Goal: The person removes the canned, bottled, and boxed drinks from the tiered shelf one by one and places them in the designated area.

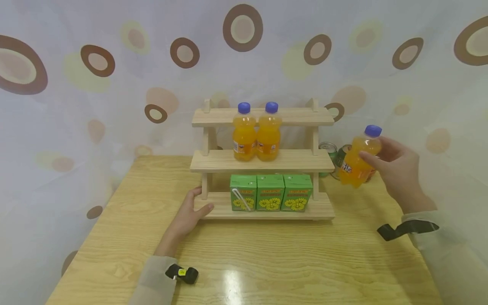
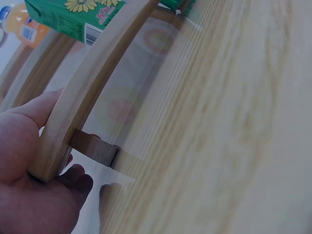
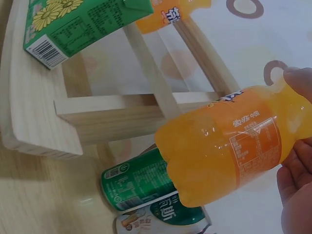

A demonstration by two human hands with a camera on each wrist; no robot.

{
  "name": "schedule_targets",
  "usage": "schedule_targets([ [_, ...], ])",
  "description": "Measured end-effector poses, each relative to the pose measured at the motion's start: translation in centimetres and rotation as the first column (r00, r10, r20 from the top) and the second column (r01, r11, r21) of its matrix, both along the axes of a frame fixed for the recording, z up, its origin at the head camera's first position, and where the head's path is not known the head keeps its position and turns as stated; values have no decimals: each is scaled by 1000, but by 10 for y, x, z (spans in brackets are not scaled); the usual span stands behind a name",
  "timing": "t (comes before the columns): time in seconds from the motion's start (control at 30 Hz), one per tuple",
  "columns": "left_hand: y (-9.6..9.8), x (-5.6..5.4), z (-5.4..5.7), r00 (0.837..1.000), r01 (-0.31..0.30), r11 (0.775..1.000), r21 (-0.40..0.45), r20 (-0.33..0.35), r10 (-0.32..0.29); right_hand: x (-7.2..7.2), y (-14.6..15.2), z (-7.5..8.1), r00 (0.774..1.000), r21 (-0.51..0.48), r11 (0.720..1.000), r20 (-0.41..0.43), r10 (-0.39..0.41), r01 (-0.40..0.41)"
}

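Observation:
At the lower left end of a three-tier wooden shelf [image 1: 211, 161], my left hand [image 1: 187, 215] grips the bottom board, its thumb on top and the other fingers curled beneath in the left wrist view. To the right of the shelf, my right hand [image 1: 400, 171] holds a bottle of orange soda [image 1: 354, 163] in the air by its upper part. The bottle is tilted, blue cap up. Two matching orange soda bottles [image 1: 244, 140] stand side by side on the middle tier. Three green drink cartons [image 1: 270, 195] with yellow flowers line the bottom tier; the left one has a straw on its front.
Behind the held bottle, beside the shelf's right end, stand drink cans, among them a green can [image 3: 134, 180] and a white-and-green can [image 3: 161, 217]. A wood-grain table [image 1: 267, 254] carries everything. A patterned curtain [image 1: 213, 76] hangs close behind.

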State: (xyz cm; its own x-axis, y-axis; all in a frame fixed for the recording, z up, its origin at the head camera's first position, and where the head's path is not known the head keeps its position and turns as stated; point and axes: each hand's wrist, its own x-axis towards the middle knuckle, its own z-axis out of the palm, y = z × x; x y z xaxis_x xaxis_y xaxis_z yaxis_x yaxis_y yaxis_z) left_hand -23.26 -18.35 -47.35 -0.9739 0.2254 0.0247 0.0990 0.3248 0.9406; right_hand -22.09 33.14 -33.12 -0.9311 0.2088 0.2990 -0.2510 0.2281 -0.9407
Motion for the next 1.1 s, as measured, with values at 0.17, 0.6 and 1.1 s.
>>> schedule_targets([
  [0.17,-1,-1,-2,1000,2,1000,4,-4,-2,-3,2,-14,1000,-24,1000,-4,7,-7],
  [0.6,0,0,0,1000,1,1000,-8,4,-1,-18,0,-49,997,196,979,41,-66,57],
  [1.1,-1,0,-1,1000,12,1000,-15,-19,-12,-34,-6,-78,994,279,959,80,-79,53],
])
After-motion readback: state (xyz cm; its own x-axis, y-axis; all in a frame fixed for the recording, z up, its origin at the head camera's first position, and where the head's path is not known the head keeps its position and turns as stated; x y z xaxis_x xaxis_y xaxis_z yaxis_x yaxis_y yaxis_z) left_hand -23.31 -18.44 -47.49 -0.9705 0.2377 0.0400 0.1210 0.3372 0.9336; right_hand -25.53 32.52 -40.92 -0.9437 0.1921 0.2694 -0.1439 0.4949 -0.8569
